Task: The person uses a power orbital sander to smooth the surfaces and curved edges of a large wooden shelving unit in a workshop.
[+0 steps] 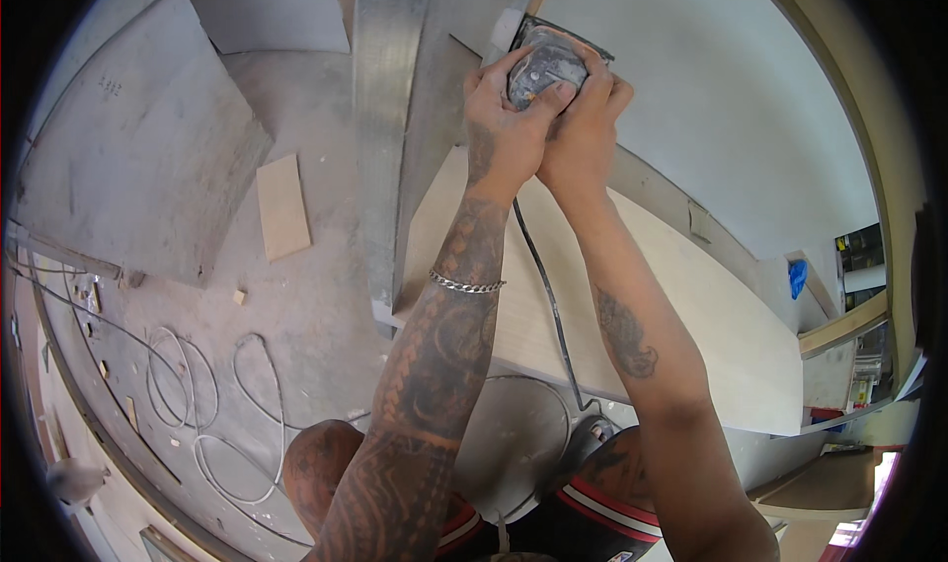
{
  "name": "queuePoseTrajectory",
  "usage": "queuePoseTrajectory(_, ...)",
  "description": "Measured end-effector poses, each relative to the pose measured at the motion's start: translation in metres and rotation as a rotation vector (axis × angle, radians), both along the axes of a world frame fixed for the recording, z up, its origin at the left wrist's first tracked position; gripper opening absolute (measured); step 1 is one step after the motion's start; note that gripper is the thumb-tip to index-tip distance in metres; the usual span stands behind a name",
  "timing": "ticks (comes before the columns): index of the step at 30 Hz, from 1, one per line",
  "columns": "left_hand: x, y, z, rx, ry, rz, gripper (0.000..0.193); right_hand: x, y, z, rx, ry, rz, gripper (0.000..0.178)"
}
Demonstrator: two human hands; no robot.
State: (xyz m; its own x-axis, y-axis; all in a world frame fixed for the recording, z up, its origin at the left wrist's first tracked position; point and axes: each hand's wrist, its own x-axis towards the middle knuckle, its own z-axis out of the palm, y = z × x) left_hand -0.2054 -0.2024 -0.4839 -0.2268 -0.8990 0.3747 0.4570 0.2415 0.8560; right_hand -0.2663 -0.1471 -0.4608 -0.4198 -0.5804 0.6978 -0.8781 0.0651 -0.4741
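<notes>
A dusty grey electric sander (545,66) sits at the top of the view, its flat dark pad against a pale panel surface (731,98). My left hand (502,132) wraps its near left side, the thumb lying across the body. From the right, my right hand (591,127) grips the same tool, fingers curled over its side. The two hands touch each other at the thumbs and wrists. A black cord (542,266) runs down between my forearms toward my knees. Beneath my arms lies a broad cream-coloured board (681,315). The sander's underside is hidden.
Left of my hands stands a tall grey metal-like post (383,137). A large dusty board (138,157) leans farther left. On the floor are a small wooden piece (283,208) and looped cable (202,419). Something blue (797,279) lies at the right, beside shelving.
</notes>
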Motion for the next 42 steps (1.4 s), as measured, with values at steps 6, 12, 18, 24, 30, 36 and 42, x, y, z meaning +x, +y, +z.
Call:
queuePoseTrajectory(6, -0.005, 0.015, -0.001, -0.060, -0.090, 0.129, 0.057, -0.024, 0.010, -0.019, -0.114, 0.010, 0.218, 0.078)
queuePoseTrajectory(12, 0.002, 0.006, 0.015, -0.043, -0.030, 0.089, 0.055, -0.025, 0.002, -0.012, -0.124, 0.036, 0.319, 0.081)
queuePoseTrajectory(18, 0.002, 0.003, 0.013, -0.064, -0.018, 0.206, 0.059, -0.017, -0.002, -0.007, -0.132, 0.000, 0.347, 0.083)
queuePoseTrajectory(24, 0.010, 0.019, 0.035, 0.126, -0.003, 0.097, 0.060, -0.022, 0.001, 0.000, -0.092, -0.029, 0.357, 0.082)
queuePoseTrajectory(30, 0.008, 0.023, 0.029, 0.101, -0.036, 0.100, 0.059, -0.034, 0.002, -0.011, -0.079, -0.018, 0.360, 0.082)
queuePoseTrajectory(36, 0.007, 0.020, 0.021, 0.107, -0.019, 0.098, 0.056, -0.034, -0.001, -0.019, -0.082, 0.005, 0.367, 0.081)
queuePoseTrajectory(42, 0.009, 0.020, 0.010, 0.092, -0.018, 0.096, 0.054, -0.027, 0.003, -0.027, -0.070, -0.023, 0.365, 0.080)
